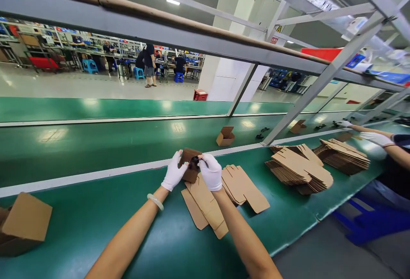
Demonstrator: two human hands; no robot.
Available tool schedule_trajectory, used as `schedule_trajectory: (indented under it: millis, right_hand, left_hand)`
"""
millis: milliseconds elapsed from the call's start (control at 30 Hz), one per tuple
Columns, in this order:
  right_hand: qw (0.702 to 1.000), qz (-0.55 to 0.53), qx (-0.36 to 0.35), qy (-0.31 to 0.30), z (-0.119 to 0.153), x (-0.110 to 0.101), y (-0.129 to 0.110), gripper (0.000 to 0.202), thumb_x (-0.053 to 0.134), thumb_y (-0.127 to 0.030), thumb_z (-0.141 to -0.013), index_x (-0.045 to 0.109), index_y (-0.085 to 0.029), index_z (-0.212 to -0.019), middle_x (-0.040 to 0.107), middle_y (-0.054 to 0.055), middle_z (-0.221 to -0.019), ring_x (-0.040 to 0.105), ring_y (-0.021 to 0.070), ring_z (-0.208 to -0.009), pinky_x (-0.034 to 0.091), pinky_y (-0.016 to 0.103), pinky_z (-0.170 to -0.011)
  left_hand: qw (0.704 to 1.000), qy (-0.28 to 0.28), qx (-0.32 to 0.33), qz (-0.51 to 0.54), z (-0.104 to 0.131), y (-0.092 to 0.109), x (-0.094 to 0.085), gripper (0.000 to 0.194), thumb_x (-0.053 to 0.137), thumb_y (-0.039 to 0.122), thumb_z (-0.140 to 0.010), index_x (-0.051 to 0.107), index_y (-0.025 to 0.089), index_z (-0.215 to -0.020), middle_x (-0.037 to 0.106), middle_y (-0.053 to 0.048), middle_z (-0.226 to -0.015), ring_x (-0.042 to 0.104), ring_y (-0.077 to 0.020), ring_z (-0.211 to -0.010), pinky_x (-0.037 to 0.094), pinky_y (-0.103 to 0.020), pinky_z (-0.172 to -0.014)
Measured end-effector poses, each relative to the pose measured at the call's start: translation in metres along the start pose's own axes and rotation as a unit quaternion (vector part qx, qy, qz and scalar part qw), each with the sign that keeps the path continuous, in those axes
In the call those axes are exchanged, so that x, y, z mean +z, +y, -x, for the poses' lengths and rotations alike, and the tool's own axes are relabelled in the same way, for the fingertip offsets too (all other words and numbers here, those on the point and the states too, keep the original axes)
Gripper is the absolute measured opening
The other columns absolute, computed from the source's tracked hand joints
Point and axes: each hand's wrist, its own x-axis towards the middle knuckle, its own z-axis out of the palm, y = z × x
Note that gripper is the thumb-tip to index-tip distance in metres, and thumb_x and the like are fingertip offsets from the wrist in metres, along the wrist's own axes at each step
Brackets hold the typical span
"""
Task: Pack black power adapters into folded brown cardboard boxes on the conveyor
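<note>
Both hands wear white gloves and meet over a small open cardboard box (pixel 191 175) near the white strip. My left hand (pixel 174 172) is closed on the box's left side, its fingertips by the opening. My right hand (pixel 210 171) pinches a small black item (pixel 194 163) at the mouth of the box; the item's exact shape is too small to tell. Under and beside the hands lie flat, unfolded cardboard blanks (pixel 205 202), with more blanks (pixel 245 187) just to the right.
Larger stacks of blanks (pixel 297 168) lie on the green table to the right. A cardboard box (pixel 27 219) sits at far left. On the belt are an open box (pixel 225 137) and black items (pixel 262 133). A person's gloved hands (pixel 374 138) work at right, beyond a slanted metal post (pixel 307 86).
</note>
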Motion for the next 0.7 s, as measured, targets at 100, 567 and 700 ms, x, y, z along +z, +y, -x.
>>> schedule_trajectory:
  millis: [100,567,700]
  right_hand:
    - [0.998,-0.05,0.046,0.003,-0.008,0.002,-0.004,0.019,0.04,-0.022,-0.078,0.058,-0.019,-0.074,0.06,0.003,-0.074,0.058,0.0143,-0.07,0.049,0.028,-0.069]
    - [0.986,-0.15,-0.015,0.066,-0.056,-0.009,-0.117,0.026,0.04,-0.025,-0.086,0.06,-0.017,-0.101,0.052,0.002,-0.079,0.053,0.0103,-0.067,0.047,0.024,-0.062]
    - [0.993,-0.089,-0.074,-0.029,-0.048,-0.02,-0.144,0.025,0.036,-0.024,-0.088,0.059,-0.018,-0.094,0.057,0.005,-0.088,0.055,0.0112,-0.068,0.047,0.023,-0.064]
  left_hand:
    - [0.998,0.049,0.015,-0.027,-0.002,0.012,-0.007,0.038,0.055,0.028,-0.075,0.053,0.017,-0.111,0.054,-0.012,-0.123,0.045,-0.0236,-0.12,0.03,-0.038,-0.104]
    - [0.918,-0.236,-0.198,0.25,0.078,0.074,-0.048,0.047,0.048,0.059,-0.077,0.057,0.013,-0.083,0.066,-0.009,-0.078,0.059,-0.0128,-0.055,0.047,-0.025,-0.052]
    - [0.831,-0.217,-0.192,0.476,0.081,0.089,-0.05,0.061,0.041,0.067,-0.077,0.052,0.014,-0.107,0.062,-0.016,-0.109,0.065,-0.0227,-0.087,0.051,-0.035,-0.073]
